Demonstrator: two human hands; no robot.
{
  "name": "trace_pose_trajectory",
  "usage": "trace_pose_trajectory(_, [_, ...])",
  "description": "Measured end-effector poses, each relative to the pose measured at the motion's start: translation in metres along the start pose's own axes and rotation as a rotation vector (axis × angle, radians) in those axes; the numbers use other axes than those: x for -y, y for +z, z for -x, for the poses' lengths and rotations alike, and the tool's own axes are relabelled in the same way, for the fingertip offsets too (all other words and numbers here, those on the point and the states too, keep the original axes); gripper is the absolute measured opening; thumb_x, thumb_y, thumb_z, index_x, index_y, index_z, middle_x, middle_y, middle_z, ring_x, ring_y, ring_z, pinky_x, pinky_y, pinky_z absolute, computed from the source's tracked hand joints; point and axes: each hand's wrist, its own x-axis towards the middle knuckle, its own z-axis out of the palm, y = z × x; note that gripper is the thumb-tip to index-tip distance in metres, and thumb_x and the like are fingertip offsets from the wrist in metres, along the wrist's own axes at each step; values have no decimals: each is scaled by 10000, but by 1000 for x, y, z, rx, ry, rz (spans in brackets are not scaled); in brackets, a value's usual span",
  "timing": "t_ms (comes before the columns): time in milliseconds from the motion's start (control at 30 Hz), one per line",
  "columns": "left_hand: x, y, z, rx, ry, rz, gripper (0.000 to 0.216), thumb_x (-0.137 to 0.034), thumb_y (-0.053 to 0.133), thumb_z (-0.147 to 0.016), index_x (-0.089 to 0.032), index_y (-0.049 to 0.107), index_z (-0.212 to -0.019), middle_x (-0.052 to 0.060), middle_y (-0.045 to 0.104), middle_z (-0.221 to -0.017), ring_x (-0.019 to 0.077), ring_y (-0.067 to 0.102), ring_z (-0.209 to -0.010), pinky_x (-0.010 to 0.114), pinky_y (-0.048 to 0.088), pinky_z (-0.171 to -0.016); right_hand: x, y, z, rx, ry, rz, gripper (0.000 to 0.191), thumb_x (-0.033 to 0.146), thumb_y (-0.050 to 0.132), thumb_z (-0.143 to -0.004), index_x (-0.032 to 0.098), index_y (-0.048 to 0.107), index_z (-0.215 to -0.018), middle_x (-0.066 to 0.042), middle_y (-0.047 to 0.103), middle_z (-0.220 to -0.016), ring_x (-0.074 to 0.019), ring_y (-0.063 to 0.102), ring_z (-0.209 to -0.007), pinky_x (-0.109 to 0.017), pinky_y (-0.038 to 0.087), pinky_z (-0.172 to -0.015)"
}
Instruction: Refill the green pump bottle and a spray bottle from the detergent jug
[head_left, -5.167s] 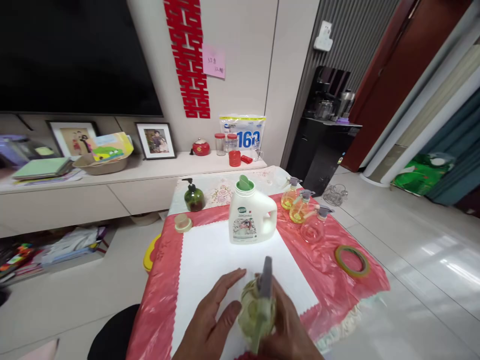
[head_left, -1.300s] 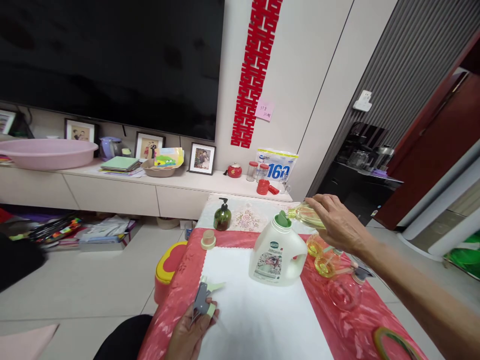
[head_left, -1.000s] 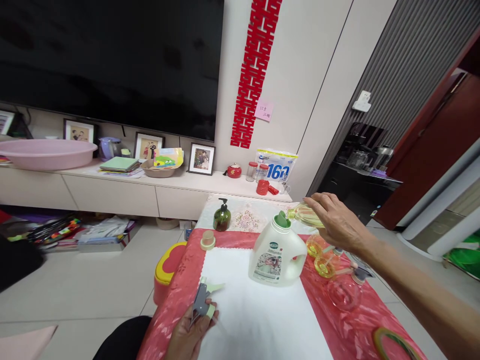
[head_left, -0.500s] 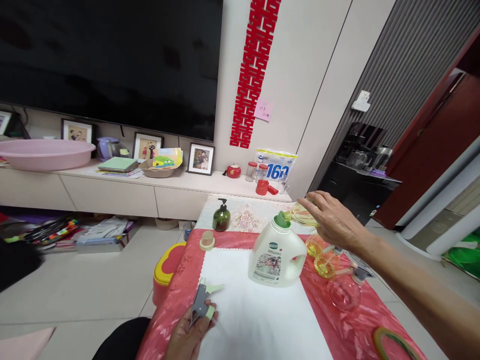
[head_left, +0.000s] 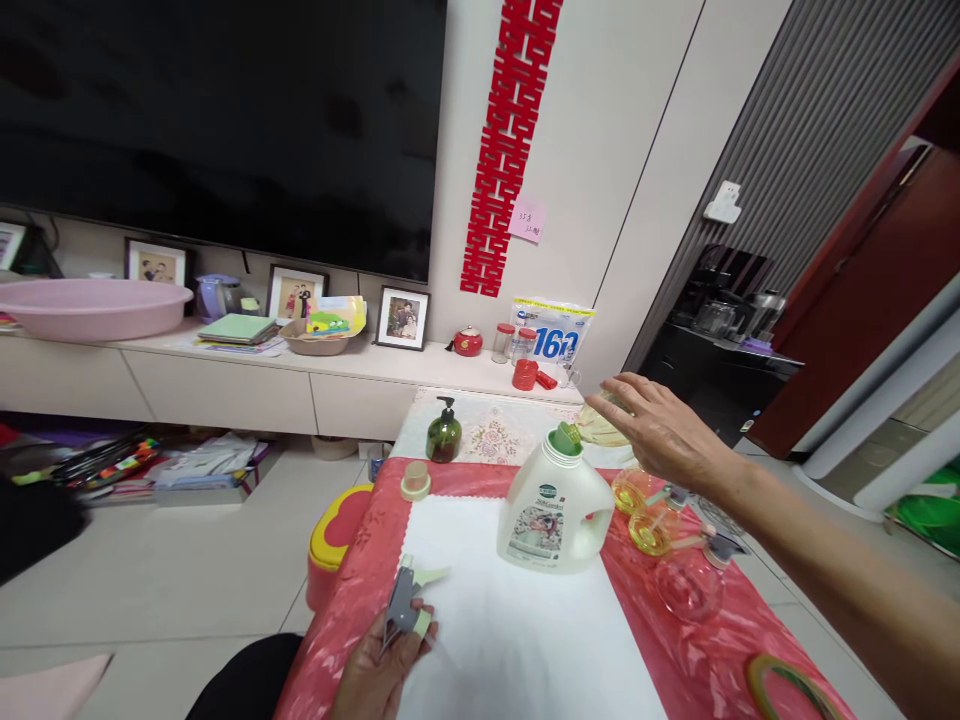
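Note:
My left hand [head_left: 386, 655] is closed around a grey and pale green spray trigger head [head_left: 403, 600], low over the white sheet. My right hand [head_left: 652, 425] grips a clear bottle [head_left: 598, 424], tipped so that its neck rests at the green spout of a large white detergent jug [head_left: 553, 505]. Fingers cover part of the bottle. The jug stands upright and uncapped on the sheet. A translucent cap [head_left: 415, 481] sits on the red cloth to its left.
Right of the jug are clear spray bottles [head_left: 690, 585], some with yellow liquid, and a tape roll [head_left: 787, 688]. A green pump bottle [head_left: 444, 436] stands at the table's far left. A yellow-topped stool [head_left: 337, 530] is beside the table.
The bottle in my right hand has tipped a little more steeply, its base rising slightly. My left hand and the jug stay almost in place.

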Motion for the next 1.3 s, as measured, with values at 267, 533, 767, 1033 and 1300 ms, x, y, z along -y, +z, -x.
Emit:
trace_pose_trajectory(267, [2,-4,-2,38,-12,-37,442,-315,981,-476,-219,813,-873,46,793,-923,221,733,-877,283,616,-829,-1,-7,-8,-17,-28,82,680,-75,477,-734,196,522,-1357,-168,585,-1372,-321,499,-1293,-419,492,-927])
trace_pose_trajectory(533, [4,-6,-4,46,4,-39,457,-314,985,-469,-201,810,-875,52,791,-909,213,732,-860,291,616,-824,0,-12,-10,7,-29,92,689,-74,499,-728,196,513,-1362,-157,577,-1394,-326,493,-1305,-424,504,-922])
trace_pose_trajectory(767, [2,-3,-2,39,-12,-28,461,-307,993,-442,-233,814,-860,24,798,-884,194,740,-831,256,610,-802,-2,-13,-7,16,-28,109,677,-53,503,-747,206,497,-1373,-156,567,-1412,-332,498,-1305,-433,508,-932])
trace_pose_trajectory(1033, [-2,3,2,13,-17,-54,487,-336,1001,-395,-237,814,-833,22,801,-877,205,741,-829,257,610,-795,0,-16,-10,-2,-58,113,652,-64,473,-748,203,510,-1341,-153,587,-1369,-319,509,-1277,-404,506,-885])
trace_pose_trajectory(1300, [-3,3,3,19,-5,-51,472,-323,994,-425,-233,811,-851,26,798,-875,205,739,-829,265,608,-785,3,-15,-10,-4,-67,87,613,-58,450,-782,198,534,-1333,-167,595,-1376,-312,518,-1271,-421,488,-895])
